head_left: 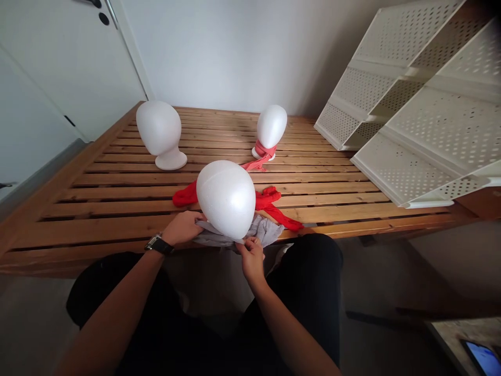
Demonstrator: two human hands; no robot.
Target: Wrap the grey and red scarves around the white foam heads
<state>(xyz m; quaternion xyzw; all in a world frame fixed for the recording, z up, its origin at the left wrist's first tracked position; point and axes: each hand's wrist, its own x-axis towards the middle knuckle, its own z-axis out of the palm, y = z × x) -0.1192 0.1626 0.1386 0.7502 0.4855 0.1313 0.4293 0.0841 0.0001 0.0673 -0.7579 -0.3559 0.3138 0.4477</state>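
Note:
A white foam head (226, 197) stands at the near edge of the slatted wooden table (117, 198). A grey cloth (266, 230) lies around its base. My left hand (183, 227), with a watch on the wrist, is closed on the cloth at the head's left side. My right hand (251, 256) pinches the cloth's near edge just below the head. A red cloth (274, 204) lies spread behind and to both sides of this head.
Two more foam heads stand further back: a bare one (159, 130) at the left and a smaller one (271, 127) with a red scarf (261, 154) round its neck. A white perforated shelf unit (422, 99) lies tilted at the right. A phone (483, 357) shows bottom right.

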